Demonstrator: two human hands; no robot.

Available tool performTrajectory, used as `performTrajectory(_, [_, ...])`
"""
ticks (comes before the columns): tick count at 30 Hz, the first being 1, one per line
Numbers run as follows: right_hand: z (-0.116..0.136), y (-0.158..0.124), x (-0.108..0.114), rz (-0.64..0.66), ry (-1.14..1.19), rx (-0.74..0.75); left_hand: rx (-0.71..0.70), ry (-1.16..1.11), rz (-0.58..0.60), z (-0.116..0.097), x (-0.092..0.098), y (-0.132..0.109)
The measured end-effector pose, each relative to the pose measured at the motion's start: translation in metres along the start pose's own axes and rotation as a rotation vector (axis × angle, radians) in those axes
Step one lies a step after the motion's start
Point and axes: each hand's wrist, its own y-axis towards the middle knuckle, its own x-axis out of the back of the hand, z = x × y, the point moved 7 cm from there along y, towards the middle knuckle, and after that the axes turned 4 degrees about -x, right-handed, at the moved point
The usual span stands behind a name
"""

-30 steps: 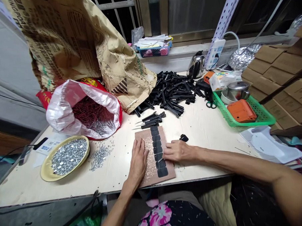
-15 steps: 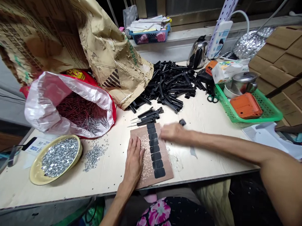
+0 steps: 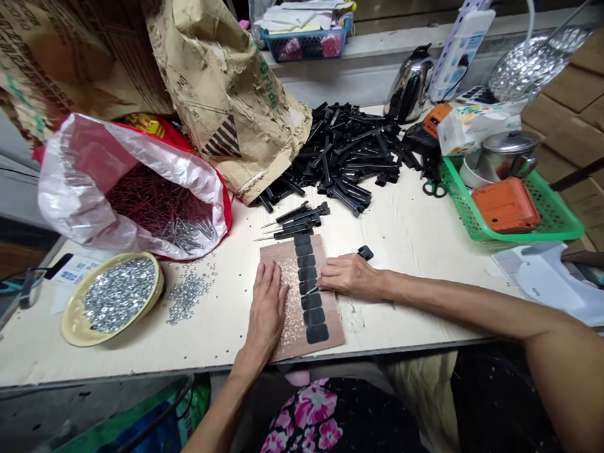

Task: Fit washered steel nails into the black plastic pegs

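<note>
My left hand (image 3: 267, 308) lies flat with fingers stretched out on the left part of a brown board (image 3: 330, 324). Pale specks cover the board beside those fingers. A column of black rounded square pieces (image 3: 313, 317) runs down the board's right half. At the column's right edge my right hand (image 3: 354, 275) is pinched closed; a thin, pale, pointed thing shows at its fingertips, over one of the middle pieces. Its kind is too small to make out. Several black plastic parts with thin metal pins (image 3: 299, 223) lie just beyond the board.
Left are a yellow bowl of small metal washers (image 3: 119, 295), loose washers (image 3: 189, 298) and a bag of nails or pins (image 3: 157, 207). Behind sit a paper sack (image 3: 232, 96) and a heap of black parts (image 3: 348, 148). A green basket (image 3: 475, 217) stands right, near scissors (image 3: 434, 188).
My right hand, blurred before, has come slightly nearer to me along the black column and is now sharp. My left hand keeps its place on the board. The whole view has shifted a little.
</note>
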Motion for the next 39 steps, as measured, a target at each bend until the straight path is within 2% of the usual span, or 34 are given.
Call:
performTrajectory(7, [-0.002, 0.004, -0.003, 0.077, -0.036, -0.024, 0.006, -0.003, -0.003, 0.001, -0.001, 0.0])
performTrajectory(11, [-0.026, 0.009, 0.003, 0.016, 0.012, -0.282, 0.004, -0.009, -0.01, 0.001, -0.001, -0.001])
performTrajectory(12, [-0.025, 0.008, 0.003, 0.016, 0.013, -0.298, 0.007, -0.013, -0.014, 0.001, -0.001, -0.001])
performTrajectory(15, [0.01, -0.001, -0.004, 0.102, 0.033, -0.069, 0.002, -0.028, -0.022, 0.001, 0.0, -0.001])
performTrajectory(17, [0.027, -0.009, -0.004, 0.117, 0.042, -0.002, -0.013, -0.029, -0.027, 0.001, -0.001, -0.001])
performTrajectory(23, [0.018, -0.014, 0.0, 0.079, 0.048, -0.255, -0.036, 0.015, -0.014, 0.003, -0.004, -0.002])
performTrajectory(29, [0.019, -0.014, 0.0, 0.1, 0.022, -0.296, -0.047, 0.04, -0.02, 0.003, -0.006, -0.001])
performTrajectory(39, [0.021, -0.016, 0.001, 0.072, 0.108, -0.352, -0.06, 0.03, -0.042, 0.003, -0.007, -0.001])
